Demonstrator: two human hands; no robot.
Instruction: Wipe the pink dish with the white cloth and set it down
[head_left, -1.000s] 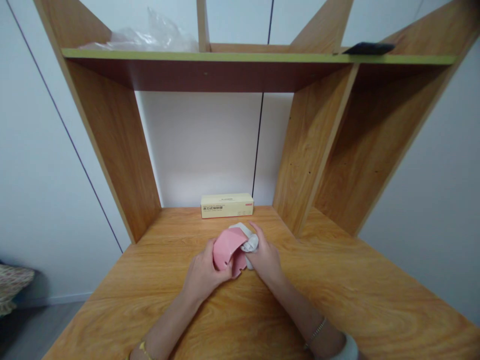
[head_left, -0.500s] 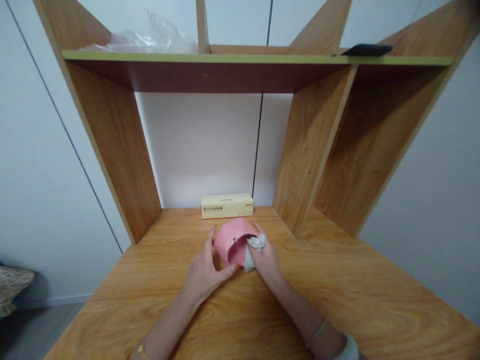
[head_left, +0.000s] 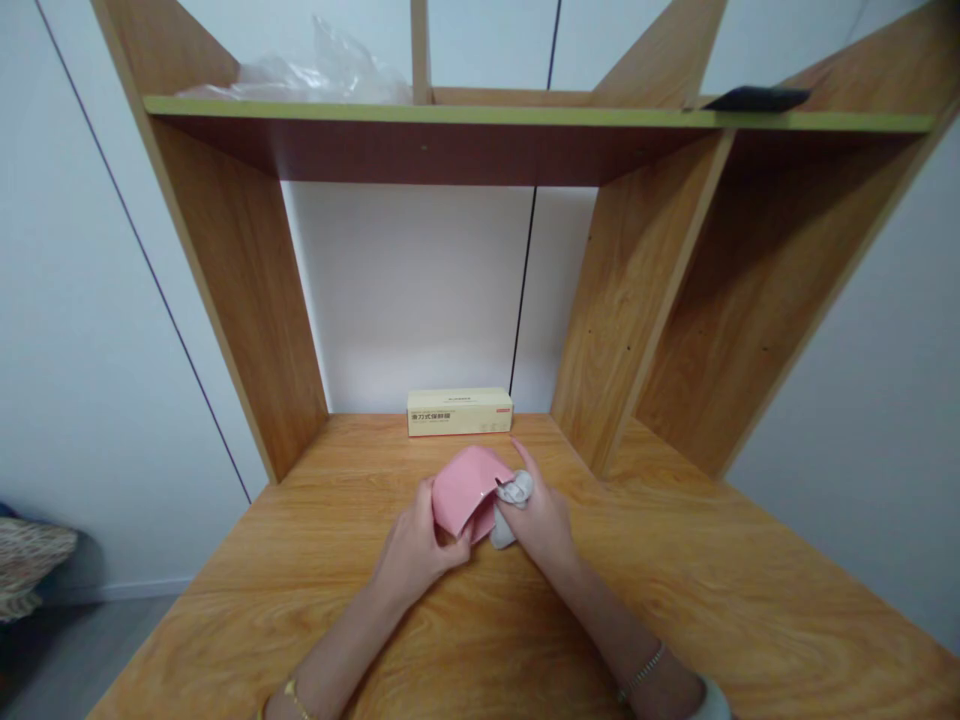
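A pink faceted pot-like container [head_left: 466, 487] is tilted on its side above the desk, its opening turned toward the lower right. My left hand [head_left: 421, 545] grips it from the left, with the thumb at the rim of the opening. In my right hand [head_left: 541, 520] is a bunched light grey cloth [head_left: 514, 490], pressed at the right edge of the opening. Part of the cloth hangs below my right fingers. The right index finger points up and away from the cloth. What lies inside the container is hidden.
A cream-coloured box [head_left: 460, 412] with printed lettering stands at the back of the wooden desk [head_left: 675, 600]. Upright panels and a shelf [head_left: 510, 118] frame the desk. On the shelf are clear plastic wrapping [head_left: 322, 75] and a dark flat object [head_left: 757, 99].
The pink container has turned in my left hand, so its opening now shows less and faces more to the right. My left thumb has shifted along the rim. The cloth stays in my right hand.
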